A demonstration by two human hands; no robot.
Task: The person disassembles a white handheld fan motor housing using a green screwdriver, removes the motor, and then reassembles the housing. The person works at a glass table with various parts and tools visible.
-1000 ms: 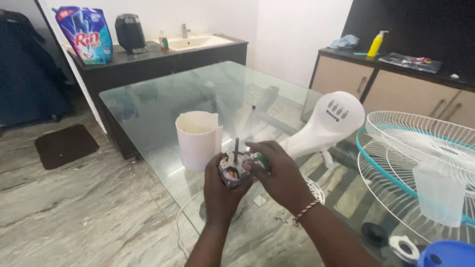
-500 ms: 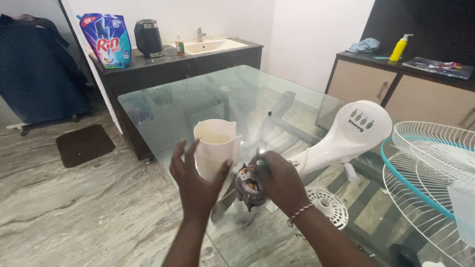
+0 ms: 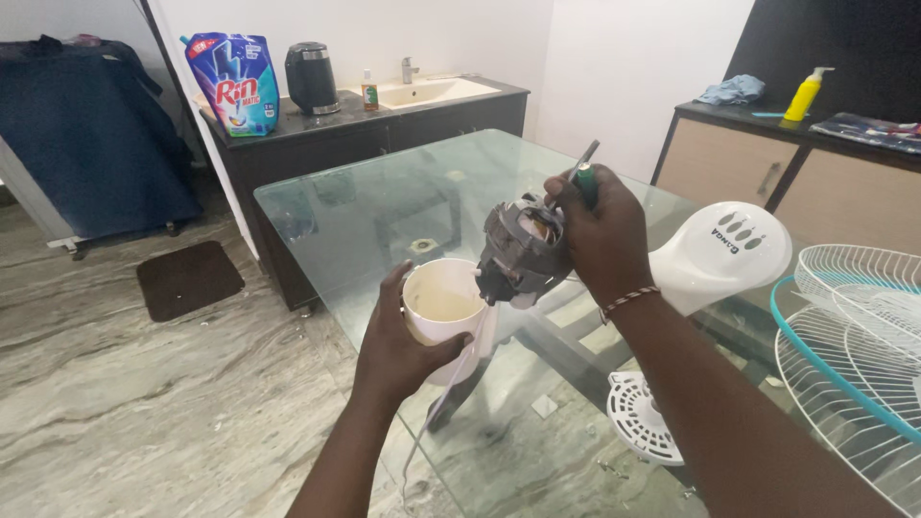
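two hands: both are raised over the near corner of the glass tabletop (image 3: 403,197), each holding one thing.
fan motor: a grey motor block (image 3: 523,251) with copper windings showing at its top, held above the tabletop, just right of the cup and touching or nearly touching its rim; a thin white cord hangs down from it past the cup.
right hand: the right hand (image 3: 604,230) grips the motor from its right side, fingers clamped around it; the same fingers pinch a green-handled screwdriver (image 3: 582,173) whose shaft points up and to the right.
cup: a white plastic cup-shaped housing (image 3: 443,305), open end tilted toward the camera, pale inside, held left of the motor.
left hand: the left hand (image 3: 403,341) wraps the cup from below and from the left, thumb on the rim, fingers closed on its wall.
fan body: a white fan housing (image 3: 720,254) lies on the tabletop right of the motor, behind the right wrist.
grilles: a white wire fan guard with a teal rim (image 3: 854,336) lies far right of the motor; a small round white vented cover (image 3: 638,417) sits below the right forearm.
beyond the tabletop: a dark counter (image 3: 365,129) with a blue detergent pouch (image 3: 232,82), a black kettle (image 3: 312,77) and a sink (image 3: 432,91).
far right of the motor: a cabinet with a yellow pump bottle (image 3: 806,94).
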